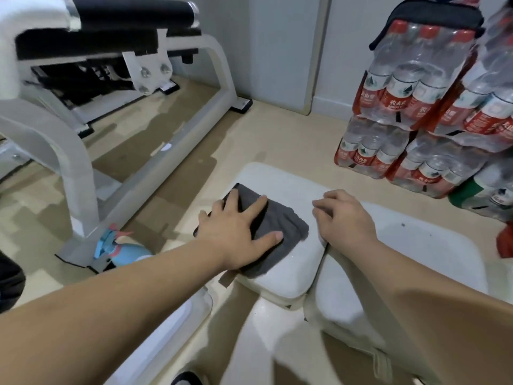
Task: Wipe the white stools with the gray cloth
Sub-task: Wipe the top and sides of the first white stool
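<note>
The left hand lies flat with the fingers spread on the gray cloth and presses it down on the top of a white stool. The cloth is folded and covers the left part of the seat; one corner hangs a little over the near edge. The right hand holds nothing — its fingers are bent loosely and it rests at the gap where this stool meets a second white stool, which stands just beside, to the right.

The wiping seems to be in the middle. The far and right parts of the first seat are bare, and whether they are already clean is not possible to say. On the second stool a few small dark specks show — so this one probably waits for the cloth.

On the floor to the left stands a blue spray bottle, near a white exercise machine. Packs of water bottles are stacked on the right.
</note>
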Available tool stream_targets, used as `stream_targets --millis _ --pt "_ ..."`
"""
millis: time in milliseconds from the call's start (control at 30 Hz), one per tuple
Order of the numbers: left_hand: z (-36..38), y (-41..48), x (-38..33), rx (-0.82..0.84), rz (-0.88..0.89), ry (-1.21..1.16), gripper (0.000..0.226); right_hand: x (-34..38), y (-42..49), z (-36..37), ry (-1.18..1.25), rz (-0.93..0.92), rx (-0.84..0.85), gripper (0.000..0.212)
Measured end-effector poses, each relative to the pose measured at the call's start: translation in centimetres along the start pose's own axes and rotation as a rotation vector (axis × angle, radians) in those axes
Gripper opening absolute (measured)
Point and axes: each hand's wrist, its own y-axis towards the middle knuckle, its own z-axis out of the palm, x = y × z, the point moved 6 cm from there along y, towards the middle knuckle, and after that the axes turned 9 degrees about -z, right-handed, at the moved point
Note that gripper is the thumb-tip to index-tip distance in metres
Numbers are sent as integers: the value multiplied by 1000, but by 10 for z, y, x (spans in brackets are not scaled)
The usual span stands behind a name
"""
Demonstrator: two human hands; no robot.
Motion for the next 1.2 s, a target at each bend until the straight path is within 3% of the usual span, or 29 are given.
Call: stream_targets --millis 100,233,333,400,500,567,667,733,767,833,933,1000,1067,1167,1200 --pt "35 12 -28 85 -46 -65 91 -3 3 3 40 4 -82 19" --pt "58 8 -50 -69 261 -36 82 -5 5 4 -24 9 -57 19" --pt "40 31 -29 -300 451 -31 62 -6 4 -1 -47 -18 -38 21" --pt "24 60 -1 -403 293 -14 58 -5 4 -1 -61 -27 -27 23" --pt "18 85 26 -274 -64 -120 55 -2 5 0 -94 -23 -23 24" --pt "28 69 13 -309 -65 -172 54 -2 5 0 -119 -16 -11 25" --pt "49 12 -39 -404 415 -138 53 -2 4 -1 -119 -32 -16 23" --pt "60 -7 -55 -331 722 -71 50 -3 5 -2 -108 -48 -40 22" --pt "55 1 -50 -324 790 -44 50 -4 4 -3 -103 -49 -43 22" --pt "41 37 -24 -379 686 -7 51 -3 3 -1 -93 -50 -27 23" --pt "21 82 28 -341 140 -91 59 -5 4 1 -96 -52 2 26" --pt "26 72 21 -297 -45 -129 56 -6 8 0 -64 -35 35 26" --pt "35 44 -25 -293 133 -95 54 -11 12 -3 -20 -22 38 26" --pt "50 10 -90 -232 770 -44 54 -18 16 -10 82 -5 -44 38" --pt "49 16 -94 -211 885 -26 55 -21 16 -12 128 27 -72 44"
